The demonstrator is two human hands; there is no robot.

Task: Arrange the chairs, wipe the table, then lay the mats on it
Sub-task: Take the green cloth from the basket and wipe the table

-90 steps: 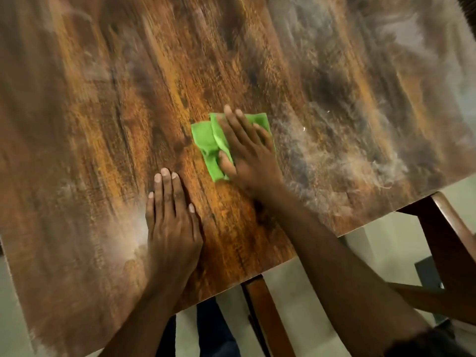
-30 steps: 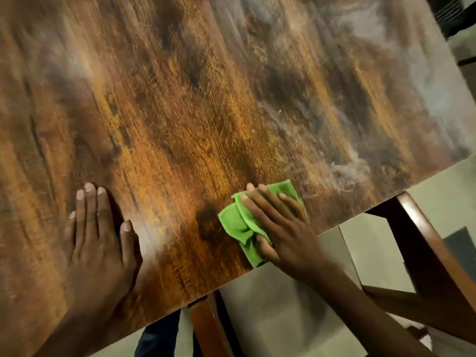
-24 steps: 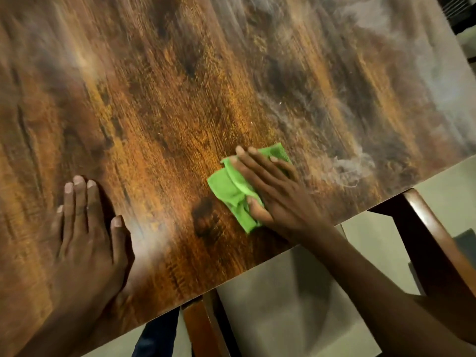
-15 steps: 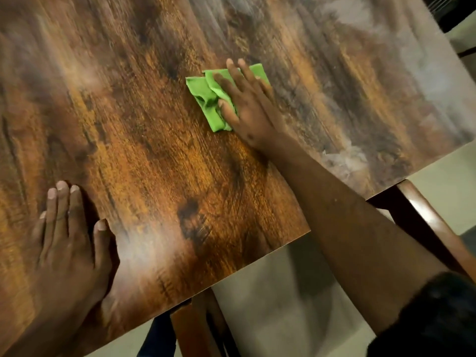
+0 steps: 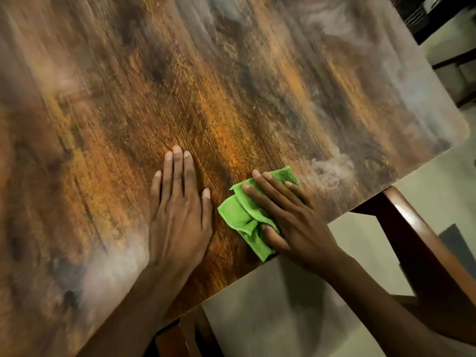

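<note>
Head view: at lower centre of the frame our right hand (image 5: 288, 222) presses a folded green cloth (image 5: 247, 217) flat on the wooden table (image 5: 231, 99) near its lower edge, fingers straight on top and the thumb tucked against the fold, while our left hand (image 5: 180, 212) lies spread and empty just left of it. A pale dusty smear (image 5: 327, 171) sits just right of the cloth, and greyer haze covers the upper right. To wipe well, we judge, we should keep the palm flat and overlap strokes toward that haze; no mats are in view.
</note>
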